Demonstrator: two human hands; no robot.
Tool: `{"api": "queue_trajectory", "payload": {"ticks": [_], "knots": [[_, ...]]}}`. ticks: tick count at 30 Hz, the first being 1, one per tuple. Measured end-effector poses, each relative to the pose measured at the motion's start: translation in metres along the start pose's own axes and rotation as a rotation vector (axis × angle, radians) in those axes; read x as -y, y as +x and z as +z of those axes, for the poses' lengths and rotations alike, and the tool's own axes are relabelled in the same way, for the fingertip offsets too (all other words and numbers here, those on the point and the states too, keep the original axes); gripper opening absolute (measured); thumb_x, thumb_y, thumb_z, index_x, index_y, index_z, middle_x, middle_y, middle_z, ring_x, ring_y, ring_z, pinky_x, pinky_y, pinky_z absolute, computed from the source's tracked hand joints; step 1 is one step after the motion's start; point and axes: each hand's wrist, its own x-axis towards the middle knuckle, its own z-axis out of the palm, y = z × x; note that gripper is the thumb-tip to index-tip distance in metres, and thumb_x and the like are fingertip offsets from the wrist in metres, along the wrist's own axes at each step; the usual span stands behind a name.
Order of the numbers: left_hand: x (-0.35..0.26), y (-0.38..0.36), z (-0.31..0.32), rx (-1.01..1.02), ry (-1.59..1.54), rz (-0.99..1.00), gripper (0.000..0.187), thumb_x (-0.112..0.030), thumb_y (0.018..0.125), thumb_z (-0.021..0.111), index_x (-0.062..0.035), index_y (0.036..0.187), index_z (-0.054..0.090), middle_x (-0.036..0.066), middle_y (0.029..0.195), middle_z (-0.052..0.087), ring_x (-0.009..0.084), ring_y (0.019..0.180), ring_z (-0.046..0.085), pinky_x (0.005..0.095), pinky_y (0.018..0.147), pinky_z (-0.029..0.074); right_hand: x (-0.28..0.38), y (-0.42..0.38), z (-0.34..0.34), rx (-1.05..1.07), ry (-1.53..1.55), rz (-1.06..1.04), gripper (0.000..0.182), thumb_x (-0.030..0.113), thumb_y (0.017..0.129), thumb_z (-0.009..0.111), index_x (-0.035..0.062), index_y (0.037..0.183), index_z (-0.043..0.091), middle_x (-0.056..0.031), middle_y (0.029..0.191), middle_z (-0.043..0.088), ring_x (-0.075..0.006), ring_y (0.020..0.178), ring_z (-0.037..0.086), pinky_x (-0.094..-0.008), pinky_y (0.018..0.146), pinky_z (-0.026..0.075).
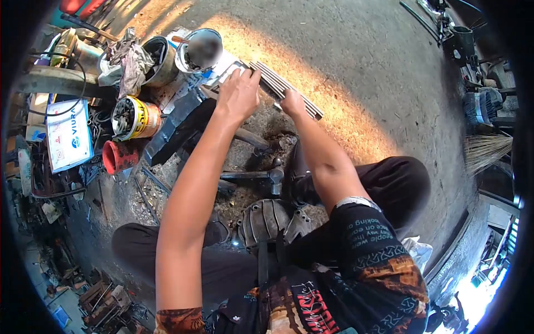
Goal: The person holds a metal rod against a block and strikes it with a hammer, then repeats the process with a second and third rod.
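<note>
A bundle of thin, straight metal rods lies slanted just above the floor, ahead of my knees. My right hand is closed on the near side of the bundle, toward its right end. At the bundle's upper left end, my left hand is closed with bent fingers against the rods; its fingertips are partly hidden. Below my left wrist stands a dark anvil-like metal block. A hammer rests between my legs, beside a ribbed metal casting.
At the left stand a white bucket, a yellow-labelled tub of metal bits and a red cup. A rag hangs by a dark bucket. A white VIURA box stands farther left; a straw broom is at right.
</note>
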Motion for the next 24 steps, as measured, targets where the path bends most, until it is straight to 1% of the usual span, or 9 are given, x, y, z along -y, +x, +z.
{"api": "queue_trajectory", "payload": {"ticks": [3, 4, 6, 10, 14, 17, 20, 21, 24], "knots": [[0.001, -0.005, 0.013, -0.004, -0.088, 0.015, 0.04, -0.012, 0.092, 0.059, -0.0009, 0.131, 0.059, 0.015, 0.116, 0.065, 0.0333, 0.114, 0.058, 0.0429, 0.101, 0.048, -0.021, -0.004, 0.035, -0.057, -0.12, -0.186, 0.022, 0.008, 0.083, 0.055, 0.0007, 0.1, 0.067, -0.0248, 0.106, 0.067, -0.0424, 0.101, 0.065, -0.049, 0.09, 0.052], [0.002, -0.006, 0.014, 0.002, -0.088, 0.011, 0.04, -0.012, 0.092, 0.059, -0.0009, 0.131, 0.059, 0.015, 0.116, 0.065, 0.0333, 0.114, 0.058, 0.0429, 0.101, 0.048, -0.023, -0.005, 0.04, -0.049, -0.118, -0.186, 0.022, 0.008, 0.083, 0.055, 0.0007, 0.1, 0.067, -0.0248, 0.106, 0.067, -0.0424, 0.101, 0.065, -0.049, 0.09, 0.052], [0.002, -0.01, 0.015, -0.002, -0.154, 0.034, 0.039, -0.013, 0.093, 0.058, -0.0004, 0.13, 0.059, 0.015, 0.116, 0.065, 0.0335, 0.116, 0.058, 0.043, 0.101, 0.048, -0.024, -0.009, 0.045, -0.014, -0.174, -0.059, 0.023, 0.009, 0.085, 0.061, 0.0035, 0.106, 0.065, -0.017, 0.117, 0.066, -0.0356, 0.114, 0.062, -0.0464, 0.093, 0.053], [-0.002, -0.02, 0.007, 0.013, -0.222, 0.022, 0.037, -0.013, 0.093, 0.059, -0.0011, 0.128, 0.06, 0.016, 0.114, 0.065, 0.034, 0.115, 0.058, 0.0427, 0.101, 0.048, -0.018, -0.022, 0.045, -0.168, -0.289, -0.043, 0.023, 0.011, 0.087, 0.061, 0.0074, 0.109, 0.063, -0.0144, 0.111, 0.066, -0.0306, 0.115, 0.061, -0.0505, 0.089, 0.052], [0.001, -0.031, 0.008, -0.022, -0.241, 0.059, 0.037, -0.013, 0.092, 0.06, -0.0019, 0.128, 0.06, 0.016, 0.113, 0.065, 0.0338, 0.113, 0.058, 0.0422, 0.1, 0.048, -0.032, -0.012, 0.039, -0.146, -0.304, -0.085, 0.022, 0.011, 0.088, 0.06, 0.0071, 0.108, 0.063, -0.0156, 0.11, 0.066, -0.0316, 0.112, 0.062, -0.0484, 0.088, 0.053], [0.003, -0.039, 0.007, 0.017, -0.238, 0.056, 0.037, -0.014, 0.092, 0.061, -0.0021, 0.127, 0.061, 0.016, 0.113, 0.065, 0.0336, 0.112, 0.059, 0.042, 0.1, 0.048, -0.05, 0.001, 0.042, -0.073, -0.29, -0.198, 0.02, 0.01, 0.087, 0.059, 0.0044, 0.105, 0.064, -0.0174, 0.105, 0.067, -0.0355, 0.105, 0.065, -0.0453, 0.087, 0.054], [0.005, -0.046, 0.009, 0.003, -0.235, 0.046, 0.037, -0.014, 0.092, 0.061, -0.0024, 0.127, 0.061, 0.015, 0.114, 0.065, 0.0333, 0.112, 0.059, 0.0421, 0.1, 0.048, -0.044, 0.0, 0.034, -0.035, -0.305, -0.129, 0.018, 0.011, 0.087, 0.06, 0.0033, 0.103, 0.065, -0.018, 0.104, 0.067, -0.0357, 0.104, 0.065, -0.0454, 0.084, 0.056], [0.006, -0.048, 0.009, 0.029, -0.247, 0.027, 0.037, -0.014, 0.092, 0.061, -0.0025, 0.127, 0.061, 0.015, 0.115, 0.066, 0.0329, 0.113, 0.06, 0.042, 0.1, 0.048, -0.045, 0.002, 0.033, -0.012, -0.338, -0.125, 0.017, 0.012, 0.087, 0.061, 0.0019, 0.099, 0.067, -0.0206, 0.105, 0.065, -0.0362, 0.103, 0.065, -0.0457, 0.083, 0.058], [0.006, -0.053, 0.007, 0.065, -0.248, 0.0, 0.036, -0.015, 0.093, 0.06, -0.0027, 0.128, 0.06, 0.015, 0.117, 0.066, 0.0322, 0.113, 0.06, 0.0421, 0.099, 0.049, -0.045, -0.007, 0.04, -0.067, -0.336, -0.097, 0.016, 0.012, 0.085, 0.063, 0.0012, 0.095, 0.069, -0.023, 0.109, 0.064, -0.036, 0.103, 0.066, -0.0462, 0.083, 0.059]]}}
